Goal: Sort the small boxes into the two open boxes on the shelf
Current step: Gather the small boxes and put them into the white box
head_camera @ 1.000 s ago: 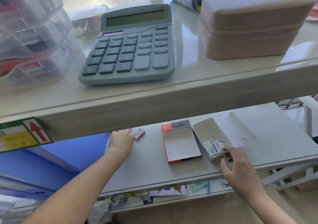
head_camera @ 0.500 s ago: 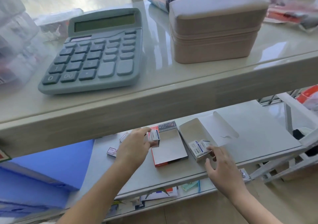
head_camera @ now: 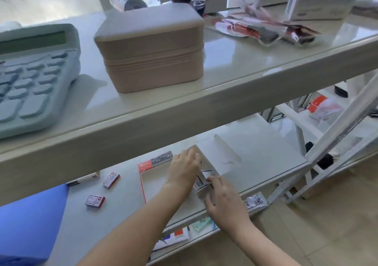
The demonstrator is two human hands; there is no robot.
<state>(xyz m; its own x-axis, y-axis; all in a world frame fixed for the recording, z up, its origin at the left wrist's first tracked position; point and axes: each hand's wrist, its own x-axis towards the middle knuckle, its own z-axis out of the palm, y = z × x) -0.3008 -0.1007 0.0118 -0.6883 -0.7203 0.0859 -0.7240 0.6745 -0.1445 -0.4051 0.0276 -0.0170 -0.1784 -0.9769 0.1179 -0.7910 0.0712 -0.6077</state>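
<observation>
On the lower shelf (head_camera: pixel 266 159) lie two open boxes side by side. The red-rimmed box (head_camera: pixel 143 184) is on the left, the white box (head_camera: pixel 223 153) with its flap raised is on the right. My left hand (head_camera: pixel 184 167) reaches across the red-rimmed box, palm down, its fingertips inside the white box; what they hold is hidden. My right hand (head_camera: pixel 223 196) grips the near end of the white box, its fingers touching a small blue-and-white box (head_camera: pixel 201 178) that stands inside. Two small red boxes (head_camera: pixel 111 179) (head_camera: pixel 95 201) lie loose on the shelf to the left.
The upper shelf edge (head_camera: pixel 184 122) overhangs the back of the lower shelf. On top stand a calculator (head_camera: pixel 30 77) and a beige case (head_camera: pixel 151 48). A blue sheet (head_camera: pixel 30 220) covers the lower left. White frame bars (head_camera: pixel 337 143) stand at the right.
My left hand picked up a small box at the left and carried it right, over the red-rimmed box, to the white box. My right hand stayed at the white box. The view swung right.
</observation>
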